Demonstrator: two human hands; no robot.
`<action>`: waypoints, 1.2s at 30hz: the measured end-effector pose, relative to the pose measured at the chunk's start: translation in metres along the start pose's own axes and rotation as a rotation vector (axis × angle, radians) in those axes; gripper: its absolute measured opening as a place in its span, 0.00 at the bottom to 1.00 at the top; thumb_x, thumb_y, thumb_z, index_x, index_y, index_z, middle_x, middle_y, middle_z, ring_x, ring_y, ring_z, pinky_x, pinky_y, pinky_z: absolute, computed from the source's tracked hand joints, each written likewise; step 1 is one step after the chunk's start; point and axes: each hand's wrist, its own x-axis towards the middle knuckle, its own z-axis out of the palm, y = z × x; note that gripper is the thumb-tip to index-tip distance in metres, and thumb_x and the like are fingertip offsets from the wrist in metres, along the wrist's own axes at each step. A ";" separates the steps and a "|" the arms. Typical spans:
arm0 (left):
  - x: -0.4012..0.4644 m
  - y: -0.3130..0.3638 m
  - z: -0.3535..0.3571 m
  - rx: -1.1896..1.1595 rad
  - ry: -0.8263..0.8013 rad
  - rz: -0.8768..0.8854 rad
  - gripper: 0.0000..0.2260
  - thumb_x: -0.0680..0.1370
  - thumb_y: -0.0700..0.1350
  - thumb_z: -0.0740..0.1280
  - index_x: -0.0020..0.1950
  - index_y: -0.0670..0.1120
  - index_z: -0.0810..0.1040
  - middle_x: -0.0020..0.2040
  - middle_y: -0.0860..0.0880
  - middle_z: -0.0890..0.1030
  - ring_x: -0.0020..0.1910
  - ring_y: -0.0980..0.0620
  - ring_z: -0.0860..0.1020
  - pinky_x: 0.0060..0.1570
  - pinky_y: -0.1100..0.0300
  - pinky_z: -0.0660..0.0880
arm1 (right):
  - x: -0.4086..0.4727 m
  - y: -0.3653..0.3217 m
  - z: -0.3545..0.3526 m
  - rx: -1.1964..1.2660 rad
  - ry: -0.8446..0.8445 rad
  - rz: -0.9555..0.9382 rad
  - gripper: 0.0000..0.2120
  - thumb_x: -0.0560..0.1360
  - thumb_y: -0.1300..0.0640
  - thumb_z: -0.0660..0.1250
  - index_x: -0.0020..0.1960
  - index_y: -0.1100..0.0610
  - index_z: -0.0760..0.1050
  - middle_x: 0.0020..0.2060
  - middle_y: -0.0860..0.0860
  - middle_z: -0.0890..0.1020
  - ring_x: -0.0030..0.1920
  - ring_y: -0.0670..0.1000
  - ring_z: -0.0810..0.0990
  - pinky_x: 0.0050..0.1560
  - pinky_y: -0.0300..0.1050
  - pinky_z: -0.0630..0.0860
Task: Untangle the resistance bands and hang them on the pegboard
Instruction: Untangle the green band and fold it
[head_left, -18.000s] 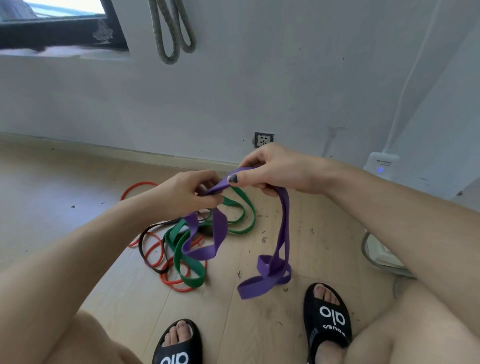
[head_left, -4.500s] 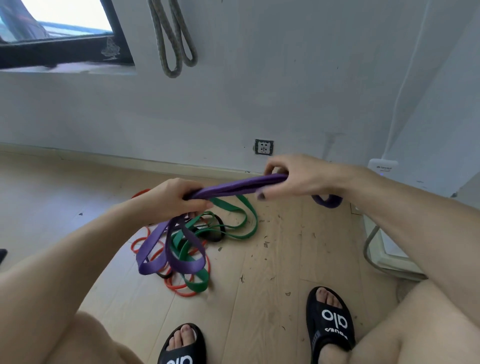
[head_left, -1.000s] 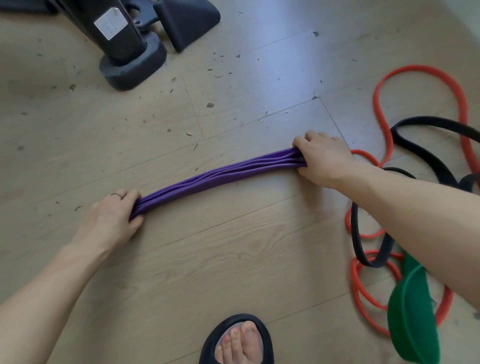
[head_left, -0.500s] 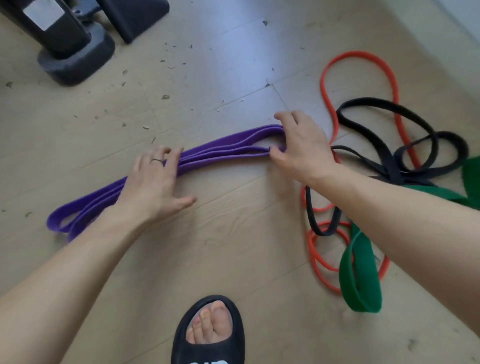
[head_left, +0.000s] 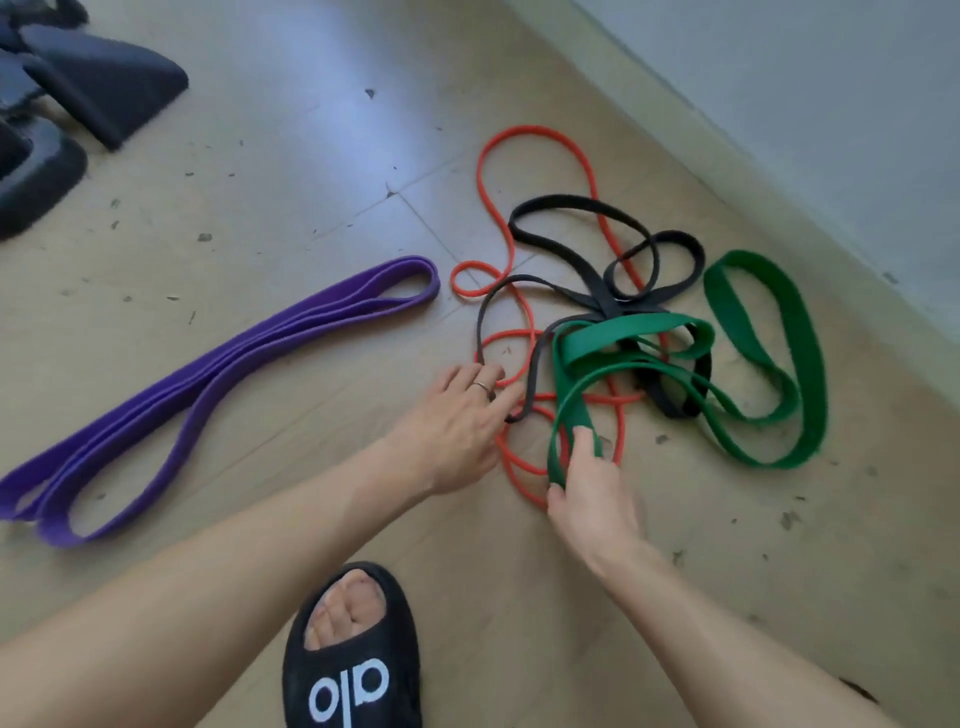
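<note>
The purple band (head_left: 234, 358) lies folded flat on the wooden floor at the left, with neither hand on it. To its right a red band (head_left: 488, 182), a black band (head_left: 571, 205) and a green band (head_left: 769, 353) lie tangled together. My left hand (head_left: 457, 421) reaches into the near left side of the tangle, fingers extended and touching the black and red strands. My right hand (head_left: 592, 493) pinches the near loop of the green band between thumb and fingers. No pegboard is in view.
Dark feet of some exercise equipment (head_left: 104, 88) stand at the top left. The wall and its baseboard (head_left: 779, 104) run along the right behind the tangle. My foot in a black slipper (head_left: 353, 665) is planted just below the hands.
Both hands have let go of the purple band, which stays on the floor. They moved right to the tangle, where the right hand took hold of the green band.
</note>
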 end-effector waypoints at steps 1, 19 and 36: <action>-0.005 0.005 -0.005 0.014 -0.016 0.030 0.29 0.77 0.53 0.65 0.78 0.47 0.64 0.74 0.40 0.68 0.71 0.39 0.69 0.73 0.48 0.64 | -0.005 0.004 -0.001 0.039 -0.034 0.035 0.19 0.79 0.57 0.64 0.68 0.54 0.63 0.56 0.57 0.82 0.57 0.63 0.82 0.53 0.53 0.77; -0.022 0.173 -0.287 -0.546 0.104 0.266 0.39 0.71 0.52 0.78 0.75 0.51 0.59 0.70 0.51 0.72 0.71 0.53 0.70 0.63 0.66 0.67 | -0.160 0.062 -0.319 1.101 0.381 -0.077 0.07 0.72 0.56 0.67 0.36 0.56 0.76 0.32 0.55 0.77 0.37 0.58 0.75 0.42 0.53 0.71; -0.060 0.275 -0.288 -0.826 0.061 0.357 0.28 0.66 0.57 0.80 0.62 0.53 0.74 0.55 0.42 0.82 0.55 0.42 0.82 0.56 0.38 0.80 | -0.260 0.145 -0.319 1.267 0.322 -0.271 0.08 0.80 0.60 0.63 0.45 0.61 0.77 0.38 0.56 0.76 0.37 0.51 0.74 0.45 0.50 0.71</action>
